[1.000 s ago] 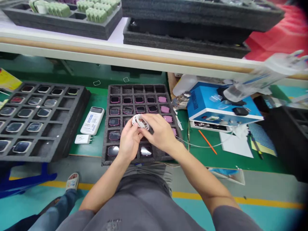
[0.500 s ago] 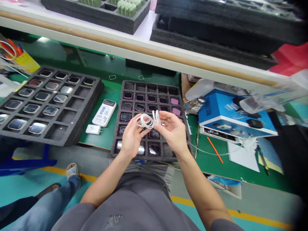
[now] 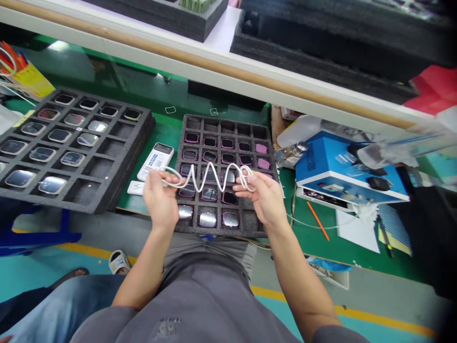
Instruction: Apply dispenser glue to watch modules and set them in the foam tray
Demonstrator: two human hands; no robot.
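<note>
Between my hands a white cable (image 3: 210, 166) is stretched out in loose zigzag coils. My left hand (image 3: 160, 197) is closed on its left end, in front of a white power bank (image 3: 157, 159) and a white charger plug (image 3: 135, 187). At the other end, my right hand (image 3: 264, 197) pinches a tighter bundle of the loops. Both hands are held above a dark foam tray (image 3: 255, 224), whose compartments hold several pink-framed watch-like pieces (image 3: 208, 219) with dark faces. The cable's tips are hidden by my fingers.
Another foam tray (image 3: 85, 202) with silvery-framed pieces lies at left. A blue box-shaped device (image 3: 342, 166) stands at right, beside an orange stick (image 3: 317, 220) and white paper (image 3: 357, 231). A shelf edge (image 3: 214, 78) crosses above the bench. Another person's legs (image 3: 71, 305) are at lower left.
My hands have moved apart, the left one farther to the left. The cable has gone from a compact coil to a stretched zigzag. The view has shifted slightly.
</note>
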